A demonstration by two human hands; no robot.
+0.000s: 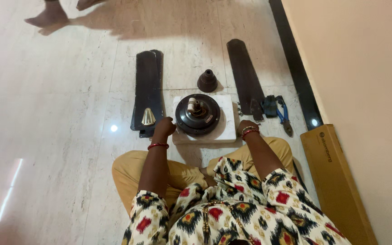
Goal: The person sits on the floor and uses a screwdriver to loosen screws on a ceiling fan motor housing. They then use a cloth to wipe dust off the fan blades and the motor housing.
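Note:
I sit cross-legged on a marble floor. A dark round ceiling-fan motor (198, 115) lies on a white slab (229, 119) in front of me. My left hand (164, 128) rests at the slab's left edge, fingers curled, close to the motor's rim; whether it grips anything I cannot tell. My right hand (247, 127) sits at the slab's right edge, mostly hidden behind its wrist with red bangles. A brass cone-shaped cap (148, 117) stands on dark fan blades (147, 88) just left of my left hand.
Another dark fan blade (245, 79) lies at the right, with blue-handled pliers (281, 113) beside it. A dark canopy cup (207, 81) stands behind the motor. A long cardboard box (336, 181) runs along the wall. Another person's bare feet (51, 18) are at the top left.

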